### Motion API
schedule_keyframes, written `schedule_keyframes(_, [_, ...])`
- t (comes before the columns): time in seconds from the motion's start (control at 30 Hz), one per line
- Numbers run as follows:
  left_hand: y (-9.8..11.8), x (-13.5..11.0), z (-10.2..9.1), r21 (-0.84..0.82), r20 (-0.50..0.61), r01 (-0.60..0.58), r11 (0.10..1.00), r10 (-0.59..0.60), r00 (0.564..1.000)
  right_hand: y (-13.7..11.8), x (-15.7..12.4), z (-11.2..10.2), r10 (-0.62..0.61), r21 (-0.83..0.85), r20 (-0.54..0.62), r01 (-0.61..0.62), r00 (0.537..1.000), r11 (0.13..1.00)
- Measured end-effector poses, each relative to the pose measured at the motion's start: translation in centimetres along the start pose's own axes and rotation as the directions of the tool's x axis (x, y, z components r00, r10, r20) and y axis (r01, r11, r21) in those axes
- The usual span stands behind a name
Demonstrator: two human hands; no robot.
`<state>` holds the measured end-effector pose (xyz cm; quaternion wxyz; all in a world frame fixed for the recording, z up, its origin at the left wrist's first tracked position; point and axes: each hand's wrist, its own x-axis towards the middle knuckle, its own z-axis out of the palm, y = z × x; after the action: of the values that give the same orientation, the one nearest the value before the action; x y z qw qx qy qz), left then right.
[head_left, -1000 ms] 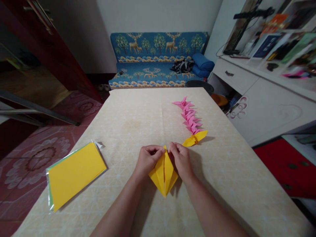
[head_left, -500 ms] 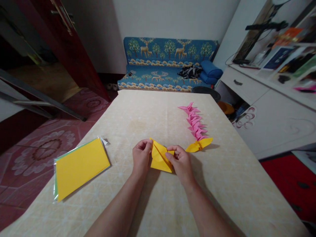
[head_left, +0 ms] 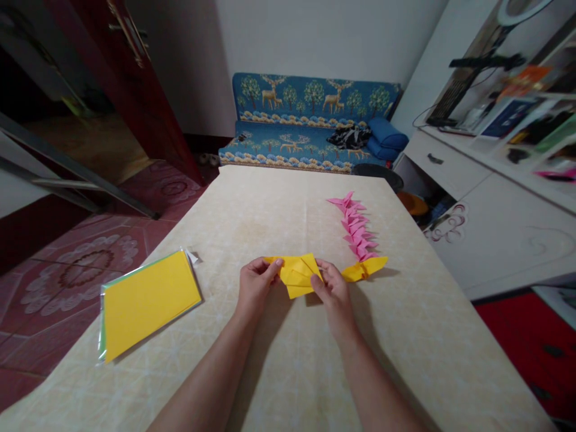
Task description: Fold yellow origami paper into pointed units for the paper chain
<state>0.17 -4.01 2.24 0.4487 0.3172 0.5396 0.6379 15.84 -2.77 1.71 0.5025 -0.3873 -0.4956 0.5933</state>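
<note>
Between my hands, just above the table, is a folded piece of yellow paper [head_left: 297, 273] with diagonal crease lines and overlapping flaps. My left hand [head_left: 256, 283] pinches its left corner, thumb on top. My right hand [head_left: 332, 291] grips the right side, its thumb pressed on the front and its fingers partly hidden behind. Right of my right hand lies a folded yellow paper piece [head_left: 365, 269] with pointed ends. It adjoins a row of several pink folded paper pieces [head_left: 356, 227] running away from me.
A clear sleeve with yellow sheets [head_left: 150, 303] and a green edge lies at the table's left. Beyond the pale table [head_left: 252, 204] stands a blue patterned sofa [head_left: 292, 144]. A white cabinet [head_left: 504, 222] is to the right, an open red door [head_left: 148, 90] to the left.
The yellow paper has turned and tilted in my hands, now showing a wider, flatter folded face with a point toward my left hand. Both hands still hold it. The view has shifted slightly.
</note>
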Motion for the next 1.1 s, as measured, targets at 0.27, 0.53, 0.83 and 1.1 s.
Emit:
schedule_keyframes(0.27, [-0.5, -0.8, 0.9, -0.066, 0.068, 0.061, 0.996, -0.057, 0.996, 0.4, 0.1, 0.8, -0.006, 0.106, -0.146, 0.022, 0.989, 0.994])
schedule_keyframes(0.53, [-0.7, -1.3, 1.5, -0.065, 0.119, 0.127, 0.99, -0.118, 0.986, 1.3, 0.2, -0.1, -0.043, 0.115, -0.294, 0.08, 0.955, 0.99])
schedule_keyframes(0.83, [-0.9, -1.3, 1.3, -0.072, 0.054, 0.1, 0.992, -0.096, 0.994, 1.4, 0.1, -0.2, -0.085, 0.017, -0.355, 0.097, 0.931, 0.995])
schedule_keyframes(1.1, [-0.5, -1.6, 1.5, -0.045, 0.242, 0.134, 0.99, -0.119, 0.963, 1.1, -0.1, 0.2, -0.096, -0.019, -0.389, 0.096, 0.916, 0.995])
